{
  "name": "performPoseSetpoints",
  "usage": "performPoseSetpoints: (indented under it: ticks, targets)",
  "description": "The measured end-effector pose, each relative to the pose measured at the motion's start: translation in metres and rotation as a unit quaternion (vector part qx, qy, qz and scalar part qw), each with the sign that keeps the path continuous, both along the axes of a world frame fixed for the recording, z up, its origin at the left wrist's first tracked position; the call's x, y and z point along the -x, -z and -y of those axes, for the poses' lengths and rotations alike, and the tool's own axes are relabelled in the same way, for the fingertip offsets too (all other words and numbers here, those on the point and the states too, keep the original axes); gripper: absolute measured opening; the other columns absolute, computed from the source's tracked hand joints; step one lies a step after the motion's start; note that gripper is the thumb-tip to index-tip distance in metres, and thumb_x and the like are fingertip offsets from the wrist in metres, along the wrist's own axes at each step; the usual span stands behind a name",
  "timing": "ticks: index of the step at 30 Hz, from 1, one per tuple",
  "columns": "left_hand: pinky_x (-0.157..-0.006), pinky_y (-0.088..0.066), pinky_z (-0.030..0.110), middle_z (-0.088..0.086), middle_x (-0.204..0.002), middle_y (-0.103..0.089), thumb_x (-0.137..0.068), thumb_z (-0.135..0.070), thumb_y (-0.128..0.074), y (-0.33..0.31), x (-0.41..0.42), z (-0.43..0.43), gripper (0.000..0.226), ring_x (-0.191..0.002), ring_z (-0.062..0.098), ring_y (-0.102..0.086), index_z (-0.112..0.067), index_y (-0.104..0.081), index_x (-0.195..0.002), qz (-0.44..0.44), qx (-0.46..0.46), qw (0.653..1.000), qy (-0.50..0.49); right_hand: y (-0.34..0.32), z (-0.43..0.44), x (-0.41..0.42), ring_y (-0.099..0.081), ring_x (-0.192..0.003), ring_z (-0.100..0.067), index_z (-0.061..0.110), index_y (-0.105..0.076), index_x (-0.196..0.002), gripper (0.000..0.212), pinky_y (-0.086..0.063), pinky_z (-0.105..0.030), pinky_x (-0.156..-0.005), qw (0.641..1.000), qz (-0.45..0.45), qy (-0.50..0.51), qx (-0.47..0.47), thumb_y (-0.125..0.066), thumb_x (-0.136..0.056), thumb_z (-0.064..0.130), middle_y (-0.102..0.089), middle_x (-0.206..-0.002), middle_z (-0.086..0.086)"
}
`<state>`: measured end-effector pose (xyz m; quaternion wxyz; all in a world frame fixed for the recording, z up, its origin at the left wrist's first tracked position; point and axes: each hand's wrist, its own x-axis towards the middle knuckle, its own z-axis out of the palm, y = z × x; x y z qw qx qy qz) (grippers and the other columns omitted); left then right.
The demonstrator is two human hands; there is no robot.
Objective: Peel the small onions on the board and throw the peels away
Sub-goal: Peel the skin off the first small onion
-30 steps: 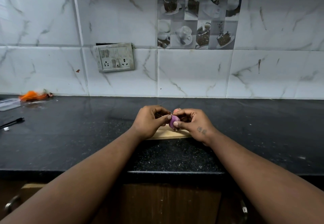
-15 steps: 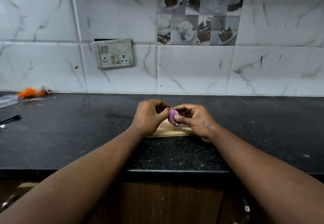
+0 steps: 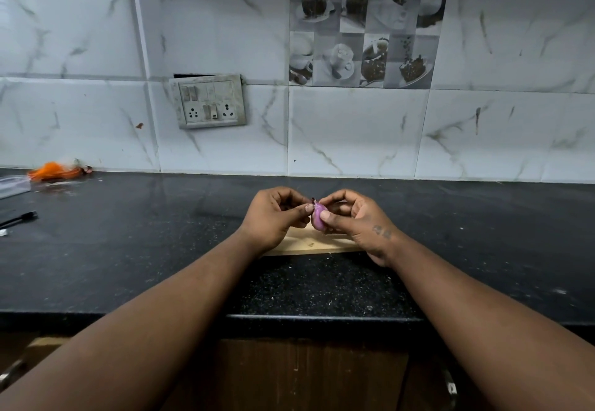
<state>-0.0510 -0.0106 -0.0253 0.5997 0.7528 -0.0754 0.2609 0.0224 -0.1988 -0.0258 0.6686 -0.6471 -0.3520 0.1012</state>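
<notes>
A small purple onion (image 3: 318, 219) is held above the wooden board (image 3: 309, 242), which lies on the black counter. My right hand (image 3: 357, 221) grips the onion between thumb and curled fingers. My left hand (image 3: 273, 217) pinches the dark dry tip at the onion's top with thumb and fingertips. Both hands cover most of the board, so any other onions or peels on it are hidden.
The black counter (image 3: 128, 243) runs wall to wall, its front edge near my forearms. At far left lie an orange scrap (image 3: 53, 171), a clear plastic box (image 3: 13, 186) and a black pen (image 3: 19, 219). A switch plate (image 3: 209, 101) sits on the tiled wall.
The onion has turned in my right hand, showing more bare purple side. My left fingers stay pinched at its tip. The camera view shifted slightly.
</notes>
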Motion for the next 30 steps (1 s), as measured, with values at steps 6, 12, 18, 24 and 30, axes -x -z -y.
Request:
performPoseSetpoints:
  ticks: [6, 12, 18, 24, 30]
  targets:
    - [-0.064, -0.061, 0.025, 0.013, -0.074, -0.071, -0.089, 0.0, -0.074, 0.0, -0.001, 0.003, 0.004, -0.062, 0.014, -0.066, -0.001, -0.073, -0.086, -0.01, -0.019, 1.0, -0.016, 0.0, -0.001, 0.0, -0.07, -0.088, -0.015, 0.014, -0.069, -0.103, 0.047, -0.061, -0.036, -0.084, 0.99, 0.102, 0.06, 0.073, -0.095, -0.064, 0.012, -0.075, -0.108, -0.012]
    - [-0.065, -0.061, 0.029, 0.013, -0.074, -0.074, -0.087, -0.003, -0.078, -0.002, 0.002, 0.003, 0.004, -0.064, 0.016, -0.068, -0.004, -0.075, -0.084, 0.001, -0.061, 0.997, -0.057, -0.002, -0.002, 0.005, -0.071, -0.085, -0.013, 0.02, -0.071, -0.092, 0.038, -0.061, -0.041, -0.085, 0.989, 0.122, 0.062, 0.062, -0.095, -0.064, 0.008, -0.076, -0.098, 0.003]
    - [-0.058, -0.054, 0.03, 0.01, -0.071, -0.073, -0.084, -0.01, -0.077, -0.004, 0.006, 0.005, 0.008, -0.058, 0.012, -0.064, -0.012, -0.073, -0.077, 0.024, -0.139, 0.984, -0.107, -0.006, -0.003, 0.013, -0.071, -0.085, -0.018, 0.016, -0.073, -0.092, 0.035, -0.06, -0.047, -0.088, 0.992, 0.108, 0.039, 0.046, -0.091, -0.067, 0.0, -0.076, -0.098, -0.003]
    - [-0.056, -0.051, 0.026, 0.001, -0.065, -0.068, -0.086, -0.001, -0.073, -0.004, 0.02, 0.009, 0.009, -0.055, 0.011, -0.063, -0.008, -0.072, -0.079, 0.019, -0.138, 0.989, -0.049, -0.005, 0.012, 0.023, -0.071, -0.095, -0.026, 0.017, -0.079, -0.095, 0.031, -0.054, -0.057, -0.101, 0.998, 0.046, -0.022, 0.022, -0.085, -0.074, -0.006, -0.069, -0.123, -0.016]
    - [-0.055, -0.05, 0.021, 0.002, -0.065, -0.065, -0.089, 0.008, -0.069, 0.002, 0.036, 0.007, 0.019, -0.054, 0.011, -0.059, -0.007, -0.071, -0.079, 0.003, -0.086, 0.996, -0.003, -0.004, 0.032, 0.048, -0.074, -0.087, -0.025, 0.007, -0.079, -0.097, 0.026, -0.063, -0.031, -0.081, 0.993, -0.043, -0.107, -0.032, -0.075, -0.072, -0.001, -0.077, -0.096, -0.016]
